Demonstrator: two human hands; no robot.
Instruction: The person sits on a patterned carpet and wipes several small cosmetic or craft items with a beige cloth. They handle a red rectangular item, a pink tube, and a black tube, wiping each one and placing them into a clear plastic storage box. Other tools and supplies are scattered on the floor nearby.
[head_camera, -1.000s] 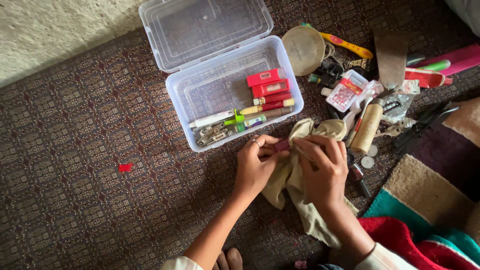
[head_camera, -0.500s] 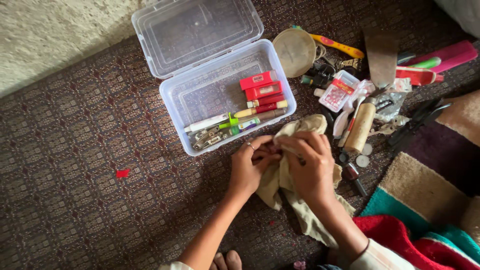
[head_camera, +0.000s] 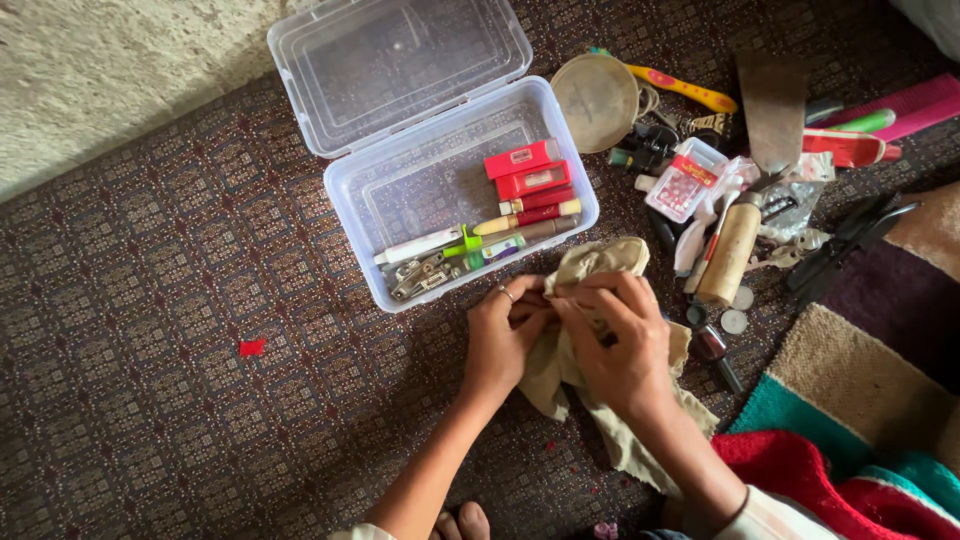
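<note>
A soft, matt, crumpled beige cloth (head_camera: 585, 345) is seen beside a glossy clear plastic box (head_camera: 440, 170) on a rough woven carpet (head_camera: 150, 300). Dull metal clips (head_camera: 415, 277) and a smooth pale wooden handle (head_camera: 728, 253) are shown nearby.

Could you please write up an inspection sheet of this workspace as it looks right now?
Surface: dark patterned carpet, with a small red scrap lying on it.
Job's things: crumpled beige cloth, pinched between both hands; whatever it wraps is hidden.
Clutter: clear plastic box, lid open, holding red flat cases and pens; beside it a round beige lid, a wooden cylinder, a small clear case of red beads and a pink comb.
Hands: left hand and right hand both closed on the cloth.
Cables: nothing seen.
Surroundings: pale rough wall; striped woven mat.
</note>
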